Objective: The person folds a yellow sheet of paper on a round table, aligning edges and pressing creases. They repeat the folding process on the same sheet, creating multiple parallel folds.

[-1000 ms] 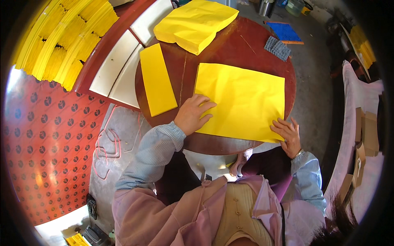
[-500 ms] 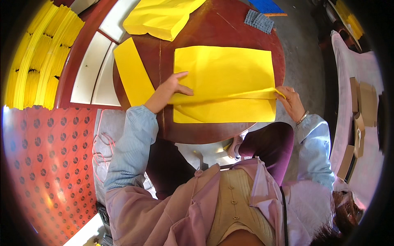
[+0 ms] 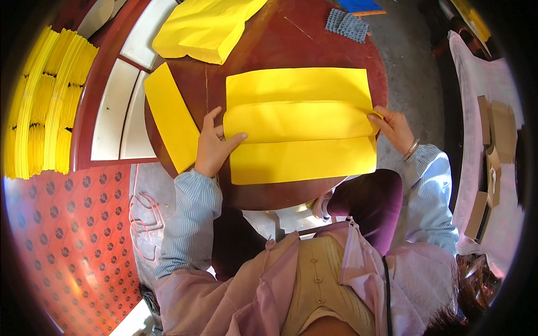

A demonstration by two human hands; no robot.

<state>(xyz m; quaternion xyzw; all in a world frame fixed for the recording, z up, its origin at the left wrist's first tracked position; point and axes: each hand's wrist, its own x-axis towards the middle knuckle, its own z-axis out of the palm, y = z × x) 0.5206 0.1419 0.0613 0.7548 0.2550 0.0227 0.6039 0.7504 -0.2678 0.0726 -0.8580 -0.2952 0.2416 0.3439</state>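
Observation:
A large yellow sheet (image 3: 302, 163) lies flat on the round dark-red table in front of me. Across its middle runs a long yellow strip (image 3: 297, 120), wide side up; whether it is paper or cloth, or joined to the sheet, I cannot tell. My right hand (image 3: 392, 130) pinches the strip's right end between thumb and fingers. At the left end, my left hand (image 3: 214, 144) is open, its thumb stretched over the edge of the yellow pieces and its fingers spread beside them.
Another yellow strip (image 3: 171, 117) lies on the table (image 3: 274, 196) left of the sheet. Folded yellow material (image 3: 204, 31) and a grey textured pad (image 3: 347, 25) lie toward the far side. Yellow stacks (image 3: 47, 106) stand far left, cardboard boxes (image 3: 500, 134) at right.
The strip has turned from a narrow, slanting edge to its wide side across the sheet. My left hand has moved off the sheet to its left edge; my right hand still pinches the right end.

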